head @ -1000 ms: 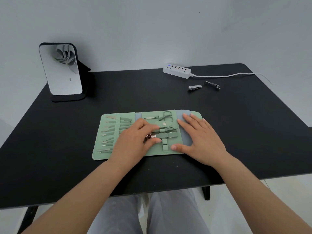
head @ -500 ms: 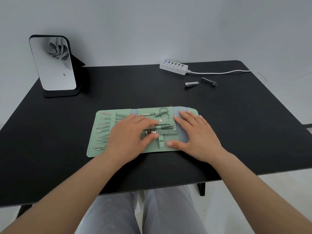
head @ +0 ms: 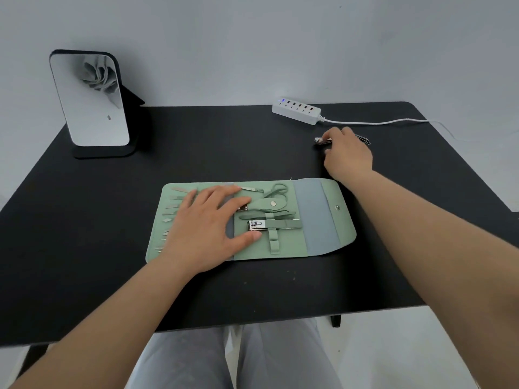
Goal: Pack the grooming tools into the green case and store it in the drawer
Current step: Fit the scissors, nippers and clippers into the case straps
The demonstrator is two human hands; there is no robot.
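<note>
The green case [head: 344,230] lies unfolded on the black table [head: 84,220], with its snap flap to the right. Several small tools sit in its left slots, and scissors [head: 276,190] and a nail clipper [head: 258,224] are strapped in its middle panel. My left hand [head: 205,228] rests flat on the case with fingers spread, covering the left slots. My right hand [head: 348,158] is stretched to the back right, its fingers curled around a loose silver nail clipper [head: 322,140]. A second loose clipper [head: 365,141] peeks out behind that hand.
A white power strip [head: 296,110] with its cable lies at the table's back edge, just beyond my right hand. A standing mirror [head: 90,102] on a black base occupies the back left corner. My knees show below the front edge.
My right hand left the case's right side and reached to the back right onto a loose clipper. My left hand slid a little left and stays flat on the case.
</note>
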